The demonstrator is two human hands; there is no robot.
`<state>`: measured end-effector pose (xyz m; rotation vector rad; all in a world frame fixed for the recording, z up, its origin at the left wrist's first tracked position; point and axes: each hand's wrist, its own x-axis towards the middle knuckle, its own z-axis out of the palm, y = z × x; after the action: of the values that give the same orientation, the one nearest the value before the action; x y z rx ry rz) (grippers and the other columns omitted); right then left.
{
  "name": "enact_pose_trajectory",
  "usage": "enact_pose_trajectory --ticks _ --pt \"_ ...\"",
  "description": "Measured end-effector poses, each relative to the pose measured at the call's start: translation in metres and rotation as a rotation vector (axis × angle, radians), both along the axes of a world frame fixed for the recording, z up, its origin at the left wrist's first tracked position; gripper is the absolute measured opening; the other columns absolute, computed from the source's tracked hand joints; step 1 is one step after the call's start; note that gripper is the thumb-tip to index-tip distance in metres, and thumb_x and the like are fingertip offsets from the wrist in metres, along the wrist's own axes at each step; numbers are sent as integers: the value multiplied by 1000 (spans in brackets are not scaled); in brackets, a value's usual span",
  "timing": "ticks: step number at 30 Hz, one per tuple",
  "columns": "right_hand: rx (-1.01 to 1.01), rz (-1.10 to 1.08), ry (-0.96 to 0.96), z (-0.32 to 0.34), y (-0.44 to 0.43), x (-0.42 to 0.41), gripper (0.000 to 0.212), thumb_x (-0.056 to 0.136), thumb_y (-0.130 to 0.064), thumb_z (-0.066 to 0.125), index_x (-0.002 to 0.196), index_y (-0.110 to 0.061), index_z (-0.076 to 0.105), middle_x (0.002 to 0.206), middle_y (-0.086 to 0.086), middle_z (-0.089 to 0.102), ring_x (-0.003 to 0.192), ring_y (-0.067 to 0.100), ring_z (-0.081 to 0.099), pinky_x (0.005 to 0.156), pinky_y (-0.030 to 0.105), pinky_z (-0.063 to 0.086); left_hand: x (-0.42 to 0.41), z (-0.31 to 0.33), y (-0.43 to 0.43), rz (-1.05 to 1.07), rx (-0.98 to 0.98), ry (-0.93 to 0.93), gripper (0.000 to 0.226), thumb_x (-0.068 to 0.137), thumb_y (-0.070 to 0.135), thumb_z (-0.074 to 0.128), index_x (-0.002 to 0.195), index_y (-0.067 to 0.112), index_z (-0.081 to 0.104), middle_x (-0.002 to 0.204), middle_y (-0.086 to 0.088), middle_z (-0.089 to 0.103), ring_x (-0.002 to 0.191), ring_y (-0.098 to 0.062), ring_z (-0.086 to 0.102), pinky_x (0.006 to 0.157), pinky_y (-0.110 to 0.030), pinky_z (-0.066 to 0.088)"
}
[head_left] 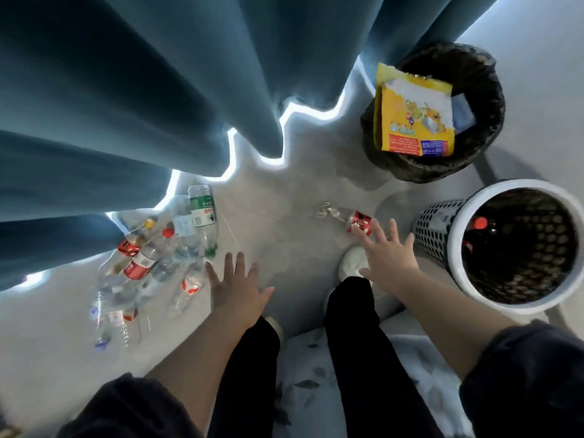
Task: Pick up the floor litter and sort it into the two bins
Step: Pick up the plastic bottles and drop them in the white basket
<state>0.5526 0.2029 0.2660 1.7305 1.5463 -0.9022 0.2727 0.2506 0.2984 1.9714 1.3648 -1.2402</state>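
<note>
Beyond the fingers (235, 263) a blue curtain (142, 90) hangs in heavy folds down to the pale grey floor (284, 191). Daylight (303, 110) glows along its hem. Far up and right of them stands a white wall (537, 42). Behind them lies pale, leaf-patterned fabric (309, 374).

Bare floor (284, 197) between bottles (151, 248), bins (455, 248)

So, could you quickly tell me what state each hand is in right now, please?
Left hand: open, fingers spread, holding nothing.
Right hand: open, fingers spread, holding nothing.
</note>
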Motion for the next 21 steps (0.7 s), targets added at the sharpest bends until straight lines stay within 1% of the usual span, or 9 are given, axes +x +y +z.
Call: enact_pose_trajectory --ticks 3,5,8,10,13,15,17,19,21 --pt "-55 -99 -42 -45 9 -14 99 88 -55 57 151 -33 -15 162 8 -6 146 43 -2 108 67 23 -37 -47 5 15 34 -25 72 92 66 22 152 27 9 161 -5 -2 148 -27 -8 111 -63 -6" --pt "-90 -168 -56 -81 19 -21 101 86 -53 61 152 -32 -13 161 8 -1 146 43 3 107 67 26 -57 -88 10 47 59 -29 74 91 66 24 152 27 8 161 -5 -1 148 -28 -5 112 -63 -2" --pt "-53 -321 -72 -141 31 -27 100 82 -48 68 151 -32 -4 157 9 14 142 41 15 104 66 30 -81 -157 12 199 93 -11 79 90 68 26 152 26 2 161 -5 -4 148 -29 -5 113 -61 0" --pt "-20 -414 -68 -178 35 -27 95 84 -46 66 150 -31 -1 155 10 15 140 40 18 104 64 31 -93 -200 10 271 118 -11 82 90 67 29 153 24 -2 161 -6 -6 148 -30 -5 115 -60 5" --pt "3 -438 -92 -225 35 -19 87 89 -30 61 151 -26 -1 154 16 17 139 41 18 107 59 32 -104 -250 5 271 195 -41 85 90 66 31 152 20 -6 161 -8 -9 147 -32 -4 116 -58 10" --pt "60 -454 -135 -249 35 -13 74 89 -21 57 148 -22 13 147 18 28 134 41 29 103 55 35 -107 -271 3 240 244 -70 85 91 64 32 152 18 -5 160 -9 -9 147 -34 -3 117 -56 8" --pt "120 -445 -170 -263 33 -13 53 88 -23 56 134 -15 32 137 19 41 125 40 40 98 51 37 -109 -281 2 238 259 -81 85 92 63 34 151 17 -5 160 -10 -9 147 -33 -5 116 -55 6" --pt "151 -397 -166 -265 31 -20 45 88 -32 59 123 -13 38 131 18 46 120 40 45 94 49 40 -113 -281 1 253 260 -70 85 93 61 33 151 15 -8 160 -10 -12 147 -33 -8 115 -56 5" --pt "153 -329 -138 -254 31 -32 46 87 -36 60 121 -14 38 126 16 49 115 40 48 92 48 44 -117 -269 1 281 242 -53 86 93 60 33 151 14 -11 159 -11 -15 147 -33 -10 116 -57 6"
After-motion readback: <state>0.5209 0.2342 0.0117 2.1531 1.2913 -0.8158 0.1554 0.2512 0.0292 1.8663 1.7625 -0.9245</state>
